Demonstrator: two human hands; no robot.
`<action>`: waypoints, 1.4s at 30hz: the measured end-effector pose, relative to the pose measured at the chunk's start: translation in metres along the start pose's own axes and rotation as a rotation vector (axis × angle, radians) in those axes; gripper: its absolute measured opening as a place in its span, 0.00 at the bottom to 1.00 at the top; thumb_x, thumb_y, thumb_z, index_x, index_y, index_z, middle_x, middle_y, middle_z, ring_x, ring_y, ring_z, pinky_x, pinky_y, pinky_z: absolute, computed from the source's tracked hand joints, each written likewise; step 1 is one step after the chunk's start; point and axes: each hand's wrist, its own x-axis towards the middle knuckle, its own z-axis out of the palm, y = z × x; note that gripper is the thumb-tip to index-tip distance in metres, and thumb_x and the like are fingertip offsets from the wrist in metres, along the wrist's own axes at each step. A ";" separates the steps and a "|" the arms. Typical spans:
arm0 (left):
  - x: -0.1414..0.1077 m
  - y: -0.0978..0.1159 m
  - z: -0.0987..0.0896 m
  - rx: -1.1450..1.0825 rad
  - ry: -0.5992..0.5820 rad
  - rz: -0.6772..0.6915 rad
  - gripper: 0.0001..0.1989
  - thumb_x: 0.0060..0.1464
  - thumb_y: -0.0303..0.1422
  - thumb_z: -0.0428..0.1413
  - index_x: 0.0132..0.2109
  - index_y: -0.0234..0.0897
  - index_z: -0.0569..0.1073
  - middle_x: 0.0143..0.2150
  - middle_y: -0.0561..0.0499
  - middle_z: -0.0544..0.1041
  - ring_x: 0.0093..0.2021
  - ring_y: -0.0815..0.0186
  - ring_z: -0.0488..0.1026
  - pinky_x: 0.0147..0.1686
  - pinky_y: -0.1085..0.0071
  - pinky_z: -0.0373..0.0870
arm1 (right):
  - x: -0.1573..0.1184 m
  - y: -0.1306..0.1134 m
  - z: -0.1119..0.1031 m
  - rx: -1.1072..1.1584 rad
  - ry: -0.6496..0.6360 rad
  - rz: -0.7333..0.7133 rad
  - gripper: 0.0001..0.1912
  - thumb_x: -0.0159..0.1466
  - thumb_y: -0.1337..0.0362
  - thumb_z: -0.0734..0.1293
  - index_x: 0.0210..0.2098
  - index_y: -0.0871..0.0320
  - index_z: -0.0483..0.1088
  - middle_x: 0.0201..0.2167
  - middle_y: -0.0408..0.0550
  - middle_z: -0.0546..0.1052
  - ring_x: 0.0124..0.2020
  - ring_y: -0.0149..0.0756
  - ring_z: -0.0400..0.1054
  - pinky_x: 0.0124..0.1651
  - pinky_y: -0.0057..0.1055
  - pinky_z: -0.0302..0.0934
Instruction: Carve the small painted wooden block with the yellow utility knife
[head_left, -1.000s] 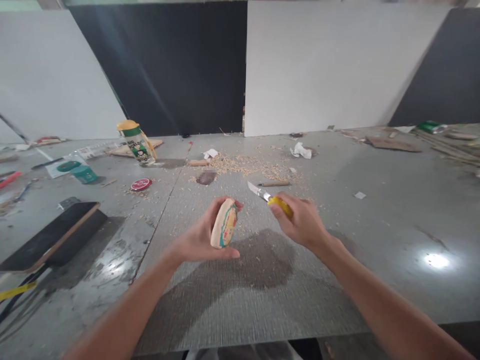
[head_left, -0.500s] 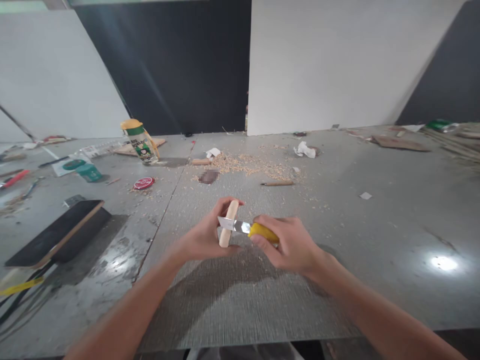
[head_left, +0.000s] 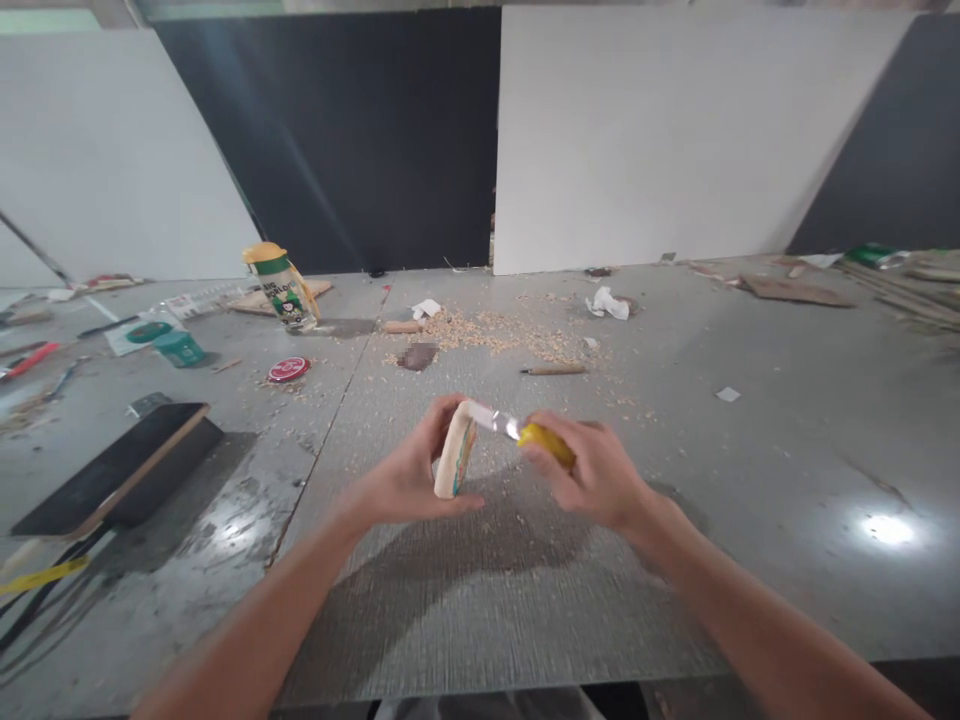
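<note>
My left hand [head_left: 411, 472] grips a small pale piece of wood [head_left: 453, 456] on edge above the table, fingers behind it and thumb at its near end. Teal and reddish marks show on the face of the wood turned to the right. In my right hand [head_left: 596, 465] is a utility knife [head_left: 546, 443] with a yellow handle, held closed in the fingers. Its blade points left and meets the top end of the wood; motion blurs the blade a little.
Wood shavings [head_left: 495, 335] lie across the grey table [head_left: 750, 480] beyond my hands, with a thin wooden-handled tool [head_left: 555, 370] and crumpled tissue [head_left: 609, 303]. Leftward are a red round lid [head_left: 289, 369], a yellow-capped bottle [head_left: 281, 288], a teal cup [head_left: 178, 347] and a dark brush-like block [head_left: 112, 465].
The knife has moved up and right, from across the middle of the wood to its top end. My left hand has turned the wood, so its coloured face now shows.
</note>
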 end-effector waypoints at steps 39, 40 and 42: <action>0.004 -0.010 -0.011 -0.433 0.111 -0.386 0.19 0.47 0.37 0.66 0.46 0.34 0.75 0.39 0.45 0.79 0.33 0.64 0.75 0.29 0.71 0.75 | 0.010 0.011 0.010 0.458 -0.051 0.222 0.18 0.66 0.48 0.61 0.41 0.57 0.68 0.21 0.37 0.61 0.20 0.27 0.54 0.22 0.26 0.48; 0.005 -0.010 -0.011 -0.380 0.089 -0.395 0.18 0.47 0.36 0.66 0.44 0.33 0.76 0.37 0.46 0.79 0.32 0.65 0.75 0.28 0.73 0.74 | 0.009 0.009 0.013 0.563 -0.091 0.254 0.19 0.65 0.48 0.62 0.42 0.57 0.68 0.20 0.36 0.60 0.18 0.26 0.52 0.21 0.25 0.47; 0.006 -0.009 -0.009 -0.299 0.045 -0.391 0.16 0.45 0.36 0.67 0.41 0.33 0.77 0.34 0.48 0.79 0.30 0.67 0.74 0.26 0.75 0.73 | 0.008 0.003 0.019 0.747 -0.166 0.334 0.19 0.64 0.47 0.64 0.43 0.57 0.68 0.18 0.34 0.59 0.16 0.24 0.49 0.18 0.24 0.45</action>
